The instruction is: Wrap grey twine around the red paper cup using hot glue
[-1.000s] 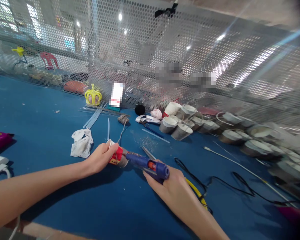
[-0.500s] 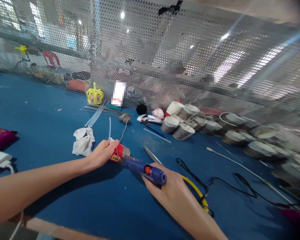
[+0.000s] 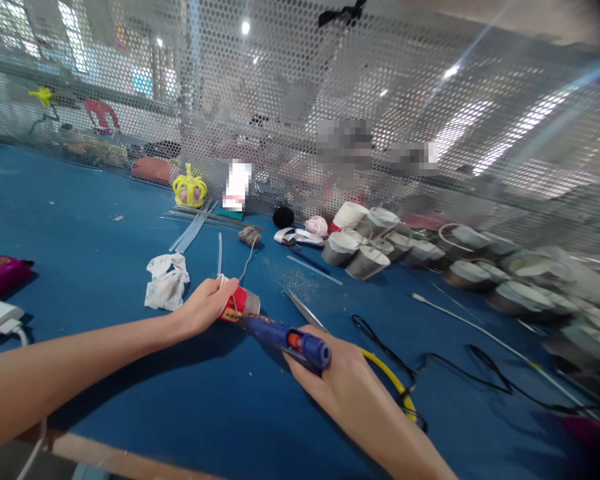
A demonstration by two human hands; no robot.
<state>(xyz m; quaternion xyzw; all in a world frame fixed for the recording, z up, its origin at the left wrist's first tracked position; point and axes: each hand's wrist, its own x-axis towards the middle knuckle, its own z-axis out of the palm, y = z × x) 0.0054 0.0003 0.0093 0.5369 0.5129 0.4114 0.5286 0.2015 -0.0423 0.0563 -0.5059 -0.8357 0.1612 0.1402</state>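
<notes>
My left hand (image 3: 205,307) is closed on a small red paper cup (image 3: 241,300) that lies tilted, with grey cord wound round one end. A strand of that cord runs up to a small grey ball of cord (image 3: 250,235). In my right hand (image 3: 333,373) is a blue hot glue gun (image 3: 285,337), its fingers wrapped round the handle. The gun's tip is at the side of the cup; whether it touches is hard to tell. Close beyond my right hand, scissors (image 3: 305,311) lie on the blue table (image 3: 190,413), their handles partly hidden.
Several cord-wrapped cups (image 3: 367,263) stand at the right. A crumpled white cloth (image 3: 167,283), clear glue sticks (image 3: 195,230) and a yellow crown (image 3: 190,188) lie to the left and back. Black cable (image 3: 450,360) crosses the right side. A perforated metal screen (image 3: 280,80) closes the back.
The glue gun has shifted very slightly left along the cup. Both hands otherwise keep their hold and place.
</notes>
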